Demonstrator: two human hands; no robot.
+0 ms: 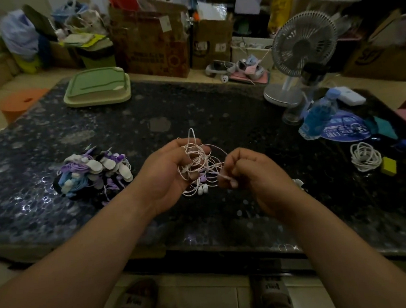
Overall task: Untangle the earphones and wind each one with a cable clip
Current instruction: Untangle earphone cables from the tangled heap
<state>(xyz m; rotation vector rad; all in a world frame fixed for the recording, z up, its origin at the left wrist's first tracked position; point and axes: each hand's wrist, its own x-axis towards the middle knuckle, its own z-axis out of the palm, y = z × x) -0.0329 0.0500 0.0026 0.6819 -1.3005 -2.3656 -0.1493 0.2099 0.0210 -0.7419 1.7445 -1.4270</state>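
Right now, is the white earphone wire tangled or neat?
Tangled: the white earphone wire loops messily between the left hand and right hand.

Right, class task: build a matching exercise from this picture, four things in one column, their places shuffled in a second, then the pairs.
Things
1. tangled white earphones
2. green tray
3. desk fan
4. coiled white cable

Places
A. lying on the right side of the table, beside a yellow block
B. held by the left hand and right hand
C. on the table's far left corner
D. upright at the table's far edge, right side

Pairs: 1-B, 2-C, 3-D, 4-A
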